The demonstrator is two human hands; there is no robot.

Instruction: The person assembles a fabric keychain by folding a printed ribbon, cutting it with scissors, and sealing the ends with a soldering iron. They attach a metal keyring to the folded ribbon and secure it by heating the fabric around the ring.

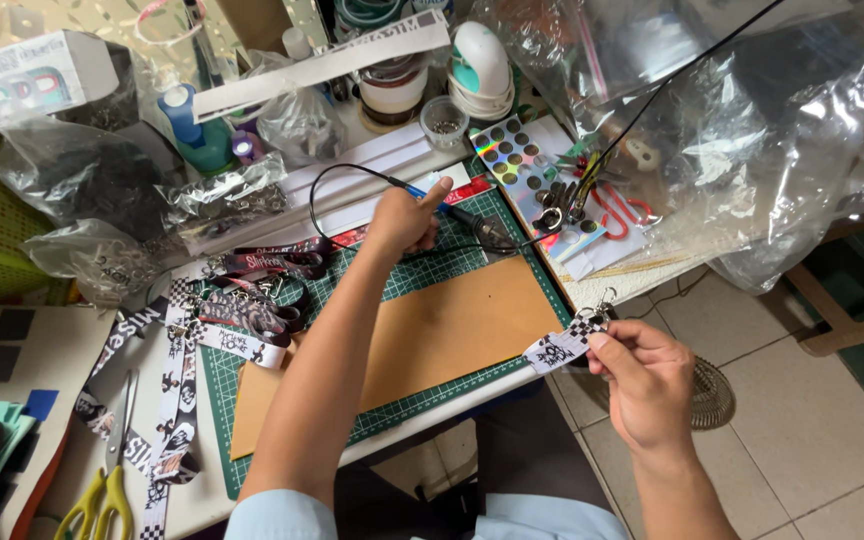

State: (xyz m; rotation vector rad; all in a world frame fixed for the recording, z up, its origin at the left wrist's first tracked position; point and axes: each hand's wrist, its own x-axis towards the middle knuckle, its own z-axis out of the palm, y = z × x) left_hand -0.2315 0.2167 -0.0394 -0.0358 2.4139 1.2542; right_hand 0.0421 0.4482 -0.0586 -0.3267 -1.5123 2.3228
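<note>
Checkered black-and-white strap piece point(562, 347) with metal clip — held up past the table edge; blue-handled corded tool point(422, 192) — over the cutting mat

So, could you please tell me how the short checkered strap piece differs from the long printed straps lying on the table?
The short black-and-white checkered strap piece is pinched in the right hand, off the table edge; the long printed fabric straps lie loose on the table, untouched. The held piece is a short folded tab with a metal clip at its end; the lying straps are far longer and trail past the yellow-handled scissors. Both show black-and-white print.
</note>
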